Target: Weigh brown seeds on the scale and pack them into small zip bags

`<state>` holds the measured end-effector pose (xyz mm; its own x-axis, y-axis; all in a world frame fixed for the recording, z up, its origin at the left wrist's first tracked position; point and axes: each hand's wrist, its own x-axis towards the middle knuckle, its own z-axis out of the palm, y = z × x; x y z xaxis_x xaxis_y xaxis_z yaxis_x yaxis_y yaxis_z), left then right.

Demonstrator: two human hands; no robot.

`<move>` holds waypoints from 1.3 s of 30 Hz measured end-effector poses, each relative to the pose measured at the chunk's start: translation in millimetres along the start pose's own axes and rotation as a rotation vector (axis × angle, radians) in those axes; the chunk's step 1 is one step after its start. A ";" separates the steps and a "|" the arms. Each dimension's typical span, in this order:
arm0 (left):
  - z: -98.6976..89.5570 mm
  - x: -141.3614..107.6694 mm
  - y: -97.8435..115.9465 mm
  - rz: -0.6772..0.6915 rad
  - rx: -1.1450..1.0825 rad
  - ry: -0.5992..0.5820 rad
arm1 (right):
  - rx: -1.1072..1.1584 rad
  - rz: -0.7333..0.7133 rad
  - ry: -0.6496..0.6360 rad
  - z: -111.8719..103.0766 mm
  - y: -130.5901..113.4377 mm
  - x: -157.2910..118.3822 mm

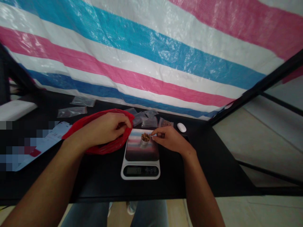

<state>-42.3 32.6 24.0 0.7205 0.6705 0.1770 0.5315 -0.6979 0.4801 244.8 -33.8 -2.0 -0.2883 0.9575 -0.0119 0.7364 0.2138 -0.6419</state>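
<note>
A small metal-looking cup, heaped with brown dried pieces, stands on the plate of a white kitchen scale. My right hand is at the cup's right side, with thumb and forefinger pinched at its edge. To the left lies an open red plastic bag. My left hand reaches over it, fingers curled at the bag's right rim. The bag's contents are hidden beneath my hand and forearm. The scale's display is lit, but its digits are too faint to read.
Behind the scale lie several clear plastic bags and a small bag of brown pieces. A white mouse sits to their right. More clear bags lie back left. A striped sheet hangs behind the black table.
</note>
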 end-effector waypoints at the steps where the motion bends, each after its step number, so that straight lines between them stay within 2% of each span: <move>1: -1.1 -2.2 -6.7 -0.059 0.010 -0.053 | -0.005 0.000 -0.008 1.0 -1.1 0.1; 3: 0.9 -6.9 -21.7 -0.165 0.018 -0.133 | -0.014 -0.001 -0.015 1.4 -2.5 -0.3; 5: 7.0 -11.2 -37.1 -0.215 0.010 -0.152 | -0.014 -0.008 -0.015 -0.6 -2.8 -1.5; 8: 16.3 -14.7 -55.1 -0.179 -0.036 -0.137 | 0.049 -0.019 0.026 -6.5 -3.6 -4.1; 11: 18.4 -12.8 -60.5 -0.178 -0.034 -0.151 | 0.152 -0.032 0.132 -9.0 -7.6 -5.7; 13: 16.1 -9.9 -57.3 -0.214 0.013 -0.174 | 0.194 -0.049 0.162 -6.4 -11.2 -5.5; 17: 11.2 -6.2 -47.5 -0.257 0.081 -0.208 | 0.173 -0.056 0.104 2.9 -16.0 -3.5; 21: 11.3 -7.3 -47.4 -0.236 0.090 -0.138 | 0.146 -0.058 0.118 5.7 -16.8 -2.7; 25: 5.9 -8.1 -45.3 -0.156 0.042 -0.026 | 0.166 -0.078 0.115 3.7 -17.1 -2.9; 31: -8.0 -5.1 -16.1 -0.067 -0.132 0.038 | 0.114 -0.124 0.257 -0.3 -15.6 -1.6; 39: 14.0 4.7 14.4 0.063 -0.368 0.117 | 0.111 -0.106 0.312 1.6 -12.1 1.3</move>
<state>-25.0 22.2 19.8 0.6797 0.6682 0.3025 0.2773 -0.6159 0.7374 234.5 -35.5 4.6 -0.1456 0.9479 0.2834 0.6364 0.3091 -0.7068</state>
